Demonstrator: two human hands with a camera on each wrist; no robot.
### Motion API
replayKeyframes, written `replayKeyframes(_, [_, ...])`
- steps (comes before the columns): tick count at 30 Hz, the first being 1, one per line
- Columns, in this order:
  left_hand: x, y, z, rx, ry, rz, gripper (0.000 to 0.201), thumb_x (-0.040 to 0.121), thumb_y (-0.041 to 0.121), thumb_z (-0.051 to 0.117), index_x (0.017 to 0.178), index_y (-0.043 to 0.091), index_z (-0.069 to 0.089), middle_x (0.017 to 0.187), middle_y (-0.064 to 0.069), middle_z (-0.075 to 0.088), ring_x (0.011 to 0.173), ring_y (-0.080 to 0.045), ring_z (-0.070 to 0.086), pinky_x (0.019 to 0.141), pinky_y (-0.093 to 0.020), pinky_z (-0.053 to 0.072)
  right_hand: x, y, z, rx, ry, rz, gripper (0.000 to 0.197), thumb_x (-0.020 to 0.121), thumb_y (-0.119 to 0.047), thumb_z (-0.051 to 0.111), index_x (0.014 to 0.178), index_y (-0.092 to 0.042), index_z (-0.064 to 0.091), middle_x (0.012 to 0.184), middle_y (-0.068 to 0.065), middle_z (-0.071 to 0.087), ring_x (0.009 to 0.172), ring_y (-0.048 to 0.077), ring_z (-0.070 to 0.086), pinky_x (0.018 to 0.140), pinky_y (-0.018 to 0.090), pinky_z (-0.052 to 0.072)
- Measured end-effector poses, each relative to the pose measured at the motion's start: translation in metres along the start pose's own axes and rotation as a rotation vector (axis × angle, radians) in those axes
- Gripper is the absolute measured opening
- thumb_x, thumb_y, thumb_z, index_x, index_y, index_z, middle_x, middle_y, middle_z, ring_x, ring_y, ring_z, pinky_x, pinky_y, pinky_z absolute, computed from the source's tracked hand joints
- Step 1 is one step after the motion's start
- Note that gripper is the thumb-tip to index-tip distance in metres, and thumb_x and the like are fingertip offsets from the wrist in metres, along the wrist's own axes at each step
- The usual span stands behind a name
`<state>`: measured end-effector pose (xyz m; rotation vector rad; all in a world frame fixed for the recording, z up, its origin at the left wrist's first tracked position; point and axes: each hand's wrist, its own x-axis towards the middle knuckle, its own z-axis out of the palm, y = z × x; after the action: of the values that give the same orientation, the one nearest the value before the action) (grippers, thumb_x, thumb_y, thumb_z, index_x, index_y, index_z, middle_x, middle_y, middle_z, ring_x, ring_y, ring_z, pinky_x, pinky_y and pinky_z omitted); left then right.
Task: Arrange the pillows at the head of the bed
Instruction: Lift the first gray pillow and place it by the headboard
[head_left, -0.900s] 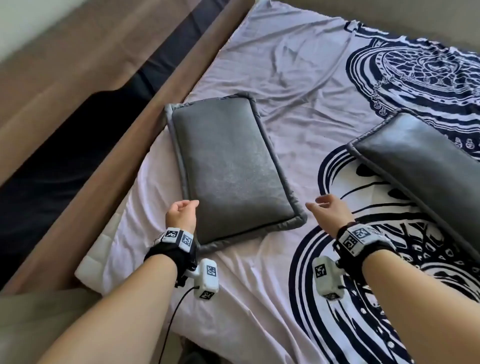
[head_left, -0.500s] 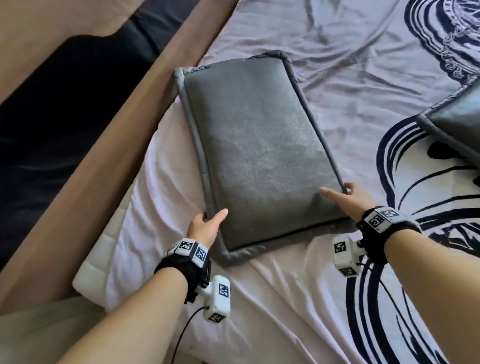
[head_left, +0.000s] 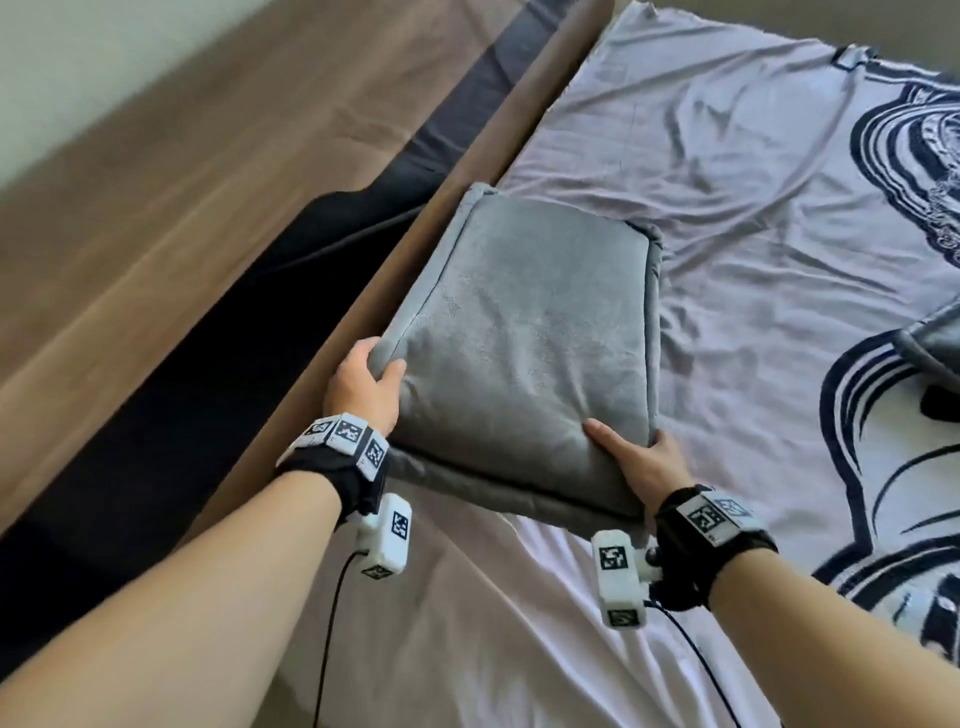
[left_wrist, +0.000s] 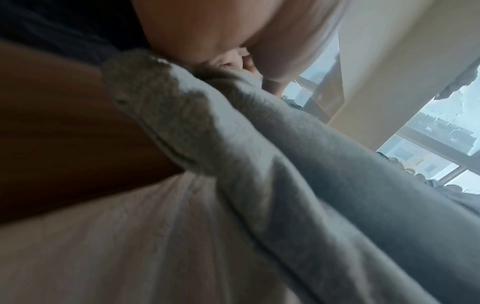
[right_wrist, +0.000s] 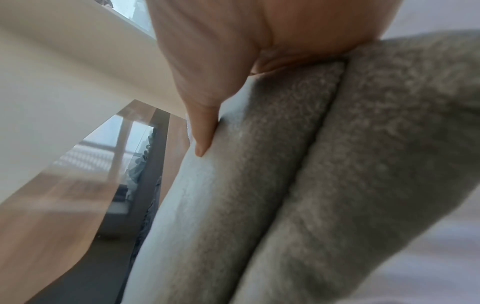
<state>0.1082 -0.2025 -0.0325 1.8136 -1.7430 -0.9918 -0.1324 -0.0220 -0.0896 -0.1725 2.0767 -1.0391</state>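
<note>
A grey plush pillow (head_left: 524, 338) is raised off the bed at its near end, close to the wooden bed rail. My left hand (head_left: 363, 387) grips its left near edge, thumb on top and fingers underneath. My right hand (head_left: 631, 457) grips the right near corner the same way. The left wrist view shows the grey pillow (left_wrist: 285, 164) bunched under my left hand (left_wrist: 233, 59). In the right wrist view my thumb (right_wrist: 202, 131) presses on the pillow (right_wrist: 311, 164). A second, darker pillow (head_left: 935, 338) peeks in at the right edge.
The bed sheet (head_left: 753, 182) is pale lilac with a dark blue circular print and lies wrinkled. A wooden bed rail (head_left: 363, 301) runs diagonally on the left, with a dark gap and wooden floor (head_left: 156, 182) beyond it.
Both hands went from open near the pillow's near edge to gripping it. The pillow's near end has come up off the sheet and shifted toward the bed rail.
</note>
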Motion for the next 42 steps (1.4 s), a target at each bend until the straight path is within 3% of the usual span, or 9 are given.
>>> replayKeyframes(7, [0.045, -0.022, -0.010, -0.058, -0.217, -0.040, 0.056, 0.089, 0.004, 0.058, 0.142, 0.015, 0.048, 0.149, -0.007, 0.049, 0.137, -0.020, 0.046, 0.102, -0.017, 0.031, 0.019, -0.012, 0.054, 0.075, 0.062, -0.039, 0.098, 0.035, -0.071, 0.088, 0.116, -0.020, 0.066, 0.106, -0.001, 0.076, 0.093, 0.021, 0.074, 0.088, 0.039, 0.061])
replayKeyframes(12, [0.041, -0.059, 0.005, -0.070, -0.351, -0.122, 0.056, 0.090, 0.008, 0.060, 0.144, 0.013, 0.047, 0.150, -0.007, 0.047, 0.140, -0.022, 0.042, 0.111, -0.026, 0.031, 0.012, -0.007, 0.061, -0.136, -0.011, 0.000, 0.041, 0.082, -0.028, 0.082, 0.111, -0.002, 0.068, 0.094, 0.007, 0.070, 0.078, 0.020, 0.064, 0.050, 0.014, 0.048])
replayKeyframes(17, [0.006, -0.096, 0.002, -0.083, -0.316, -0.224, 0.047, 0.089, 0.014, 0.064, 0.135, 0.008, 0.056, 0.130, -0.009, 0.060, 0.122, -0.022, 0.054, 0.100, -0.025, 0.039, 0.008, 0.019, 0.042, -0.206, 0.002, 0.044, 0.081, 0.084, -0.031, 0.078, 0.149, -0.006, 0.037, 0.130, 0.014, 0.061, 0.112, 0.028, 0.061, 0.092, 0.034, 0.048])
replayKeyframes(22, [-0.053, -0.156, -0.014, 0.121, -0.328, -0.385, 0.050, 0.086, 0.021, 0.066, 0.134, 0.012, 0.055, 0.140, -0.012, 0.054, 0.126, -0.027, 0.053, 0.104, -0.034, 0.041, -0.011, 0.048, 0.016, -0.200, -0.052, 0.097, 0.082, 0.086, -0.032, 0.076, 0.151, -0.008, 0.032, 0.133, 0.020, 0.058, 0.098, 0.026, 0.053, 0.084, 0.036, 0.043])
replayKeyframes(27, [-0.109, -0.185, -0.028, 0.505, -0.372, -0.421, 0.085, 0.076, 0.024, 0.074, 0.149, 0.027, 0.030, 0.149, -0.015, 0.031, 0.134, -0.038, 0.039, 0.111, -0.042, 0.035, -0.045, 0.078, -0.005, -0.082, 0.004, 0.158, 0.080, 0.086, -0.028, 0.075, 0.151, -0.013, 0.031, 0.118, 0.012, 0.065, 0.107, 0.027, 0.063, 0.096, 0.048, 0.053])
replayKeyframes(32, [-0.132, -0.199, -0.029, 0.547, -0.356, -0.384, 0.057, 0.076, 0.012, 0.073, 0.121, 0.014, 0.038, 0.113, -0.021, 0.061, 0.098, -0.040, 0.061, 0.082, -0.041, 0.047, -0.084, 0.112, -0.026, 0.044, 0.016, 0.308, 0.075, 0.092, -0.022, 0.069, 0.153, -0.014, 0.025, 0.131, 0.019, 0.062, 0.102, 0.026, 0.059, 0.092, 0.045, 0.051])
replayKeyframes(35, [-0.135, -0.206, -0.037, 0.616, -0.369, -0.305, 0.032, 0.079, 0.005, 0.063, 0.097, 0.018, 0.039, 0.090, -0.015, 0.063, 0.078, -0.035, 0.057, 0.069, -0.035, 0.042, -0.097, 0.128, -0.039, 0.016, 0.060, 0.314, 0.076, 0.092, -0.022, 0.069, 0.153, -0.014, 0.026, 0.131, 0.022, 0.060, 0.106, 0.028, 0.061, 0.093, 0.047, 0.052])
replayKeyframes(39, [-0.127, -0.209, -0.065, 0.888, -0.407, -0.186, 0.017, 0.080, -0.004, 0.050, 0.075, 0.012, 0.052, 0.087, -0.019, 0.064, 0.074, -0.034, 0.052, 0.065, -0.033, 0.041, -0.108, 0.140, -0.059, 0.036, 0.072, 0.353, 0.079, 0.090, -0.024, 0.071, 0.153, -0.014, 0.025, 0.140, 0.020, 0.055, 0.118, 0.033, 0.062, 0.090, 0.047, 0.054])
replayKeyframes(42, [-0.118, -0.197, -0.088, 1.048, -0.440, -0.170, 0.016, 0.081, 0.000, 0.050, 0.076, 0.014, 0.055, 0.098, -0.019, 0.063, 0.081, -0.035, 0.054, 0.074, -0.037, 0.047, -0.114, 0.144, -0.077, 0.140, 0.097, 0.401, 0.075, 0.093, -0.026, 0.068, 0.153, -0.012, 0.026, 0.135, 0.019, 0.057, 0.120, 0.031, 0.060, 0.089, 0.044, 0.050])
